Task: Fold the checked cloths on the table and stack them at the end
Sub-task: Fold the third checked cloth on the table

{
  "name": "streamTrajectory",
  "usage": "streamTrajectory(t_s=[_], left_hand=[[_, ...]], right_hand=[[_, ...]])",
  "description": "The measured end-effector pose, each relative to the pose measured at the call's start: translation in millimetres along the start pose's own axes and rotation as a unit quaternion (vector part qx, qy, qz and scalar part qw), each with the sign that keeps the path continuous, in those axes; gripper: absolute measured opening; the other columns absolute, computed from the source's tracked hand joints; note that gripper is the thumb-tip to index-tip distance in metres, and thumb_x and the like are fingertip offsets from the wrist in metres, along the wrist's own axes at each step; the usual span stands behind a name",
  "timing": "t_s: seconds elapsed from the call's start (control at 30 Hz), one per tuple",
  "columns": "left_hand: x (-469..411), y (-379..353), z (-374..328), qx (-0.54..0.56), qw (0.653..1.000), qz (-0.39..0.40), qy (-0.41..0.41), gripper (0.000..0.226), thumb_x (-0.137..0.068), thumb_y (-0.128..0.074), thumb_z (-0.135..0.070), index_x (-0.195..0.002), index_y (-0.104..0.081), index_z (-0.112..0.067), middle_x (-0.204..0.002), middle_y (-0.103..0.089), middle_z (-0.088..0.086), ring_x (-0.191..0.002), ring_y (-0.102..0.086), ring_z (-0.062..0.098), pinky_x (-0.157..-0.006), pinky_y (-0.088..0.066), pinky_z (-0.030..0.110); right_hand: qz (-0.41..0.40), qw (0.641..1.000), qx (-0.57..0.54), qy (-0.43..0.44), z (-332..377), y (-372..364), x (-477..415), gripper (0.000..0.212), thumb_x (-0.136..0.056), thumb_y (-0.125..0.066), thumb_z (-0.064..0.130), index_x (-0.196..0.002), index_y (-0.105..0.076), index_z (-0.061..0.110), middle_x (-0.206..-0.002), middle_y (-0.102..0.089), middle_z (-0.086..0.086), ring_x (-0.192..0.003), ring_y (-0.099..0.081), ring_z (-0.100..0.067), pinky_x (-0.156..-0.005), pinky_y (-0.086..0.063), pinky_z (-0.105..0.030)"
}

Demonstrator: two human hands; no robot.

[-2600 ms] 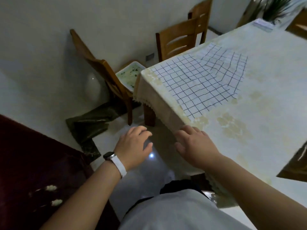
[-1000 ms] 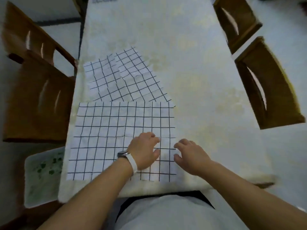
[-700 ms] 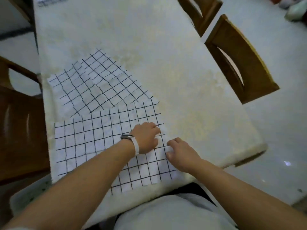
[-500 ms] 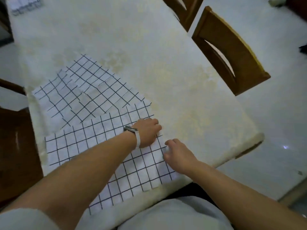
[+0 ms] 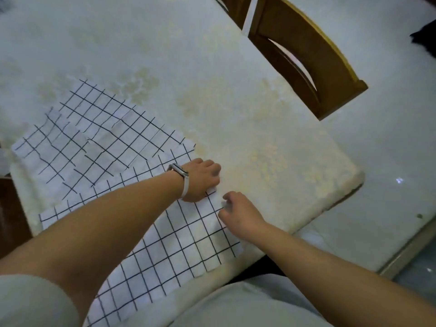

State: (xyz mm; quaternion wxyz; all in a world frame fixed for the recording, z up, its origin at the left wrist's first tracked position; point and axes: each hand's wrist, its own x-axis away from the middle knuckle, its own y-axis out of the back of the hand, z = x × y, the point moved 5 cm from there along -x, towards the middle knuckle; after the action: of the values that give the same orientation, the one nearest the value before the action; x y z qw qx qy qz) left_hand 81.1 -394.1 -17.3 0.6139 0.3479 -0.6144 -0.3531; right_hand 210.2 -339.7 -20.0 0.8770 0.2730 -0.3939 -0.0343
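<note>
Two white cloths with black checks lie on the table (image 5: 259, 128). The near checked cloth (image 5: 184, 244) lies flat at the table's near left corner. Just beyond it, and slightly overlapped by it, is the far checked cloth (image 5: 99, 138), which is wrinkled. My left hand (image 5: 203, 179), with a watch on its wrist, has its fingers curled at the near cloth's right edge, close to the far right corner. My right hand (image 5: 238, 213) pinches the same edge a little nearer to me, where the edge is slightly raised.
A pale patterned tablecloth covers the table. A wooden chair (image 5: 306, 50) stands at the table's right side, with shiny floor (image 5: 389, 185) beyond the corner. A dark wooden chair part (image 5: 9, 208) shows at the left edge.
The view swung from the floor and table end onto the cloths. Both hands moved from above the near cloth to its right edge and closed on it.
</note>
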Motion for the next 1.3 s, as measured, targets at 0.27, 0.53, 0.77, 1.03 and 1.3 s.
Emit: streamTrajectory(t_s=[0.27,0.53,0.77,1.03,1.3], left_hand=[[8.5,7.6,-1.2,0.039,0.999,-0.003,-0.002,0.018,-0.092,-0.05,-0.031,-0.107,-0.056,-0.024,-0.114,-0.053,0.001,-0.101,-0.05,0.022,-0.097,-0.038,0.039],[12.9,31.6,7.7,0.061,0.996,0.038,0.045,0.02,-0.092,-0.045,-0.035,-0.11,-0.05,-0.026,-0.097,-0.06,-0.005,-0.094,-0.055,0.019,-0.114,-0.022,0.044],[-18.2,74.3,20.8,0.016,0.998,0.047,0.044,0.033,-0.086,-0.045,-0.024,-0.119,-0.052,-0.027,-0.104,-0.062,-0.006,-0.097,-0.056,0.017,-0.107,-0.031,0.039],[-65.3,105.3,29.7,-0.013,1.0,-0.003,0.028,0.01,-0.093,-0.047,-0.02,-0.099,-0.056,-0.023,-0.092,-0.059,-0.002,-0.081,-0.052,0.02,-0.078,-0.048,0.037],[-78.7,134.9,42.6,-0.024,0.994,-0.097,0.032,0.014,-0.094,-0.047,-0.018,-0.104,-0.057,-0.017,-0.092,-0.06,0.003,-0.082,-0.053,0.023,-0.067,-0.044,0.034]], right_hand=[[0.025,0.999,-0.03,-0.002,1.0,-0.9,-10.5,0.048,-0.087,-0.058,0.03,-0.131,-0.05,0.015,-0.12,-0.055,-0.003,-0.102,-0.055,-0.019,-0.081,-0.045,-0.03],[0.043,0.996,-0.074,-0.02,-6.7,7.0,-10.2,0.018,-0.083,-0.059,0.019,-0.075,-0.042,0.017,-0.07,-0.042,-0.001,-0.062,-0.04,-0.02,-0.059,-0.033,-0.031],[0.005,0.997,-0.07,-0.033,-34.2,43.6,-8.6,0.016,-0.086,-0.055,0.023,-0.076,-0.043,0.018,-0.07,-0.045,-0.001,-0.063,-0.041,-0.019,-0.059,-0.03,-0.032],[-0.049,0.993,-0.101,-0.046,-72.4,100.4,-6.9,0.01,-0.088,-0.054,0.025,-0.082,-0.051,0.017,-0.076,-0.053,0.0,-0.064,-0.046,-0.019,-0.057,-0.034,-0.031],[-0.106,0.987,-0.102,-0.056,-88.0,131.9,0.7,0.012,-0.087,-0.054,0.025,-0.084,-0.054,0.013,-0.074,-0.056,-0.001,-0.064,-0.05,-0.02,-0.057,-0.036,-0.032]])
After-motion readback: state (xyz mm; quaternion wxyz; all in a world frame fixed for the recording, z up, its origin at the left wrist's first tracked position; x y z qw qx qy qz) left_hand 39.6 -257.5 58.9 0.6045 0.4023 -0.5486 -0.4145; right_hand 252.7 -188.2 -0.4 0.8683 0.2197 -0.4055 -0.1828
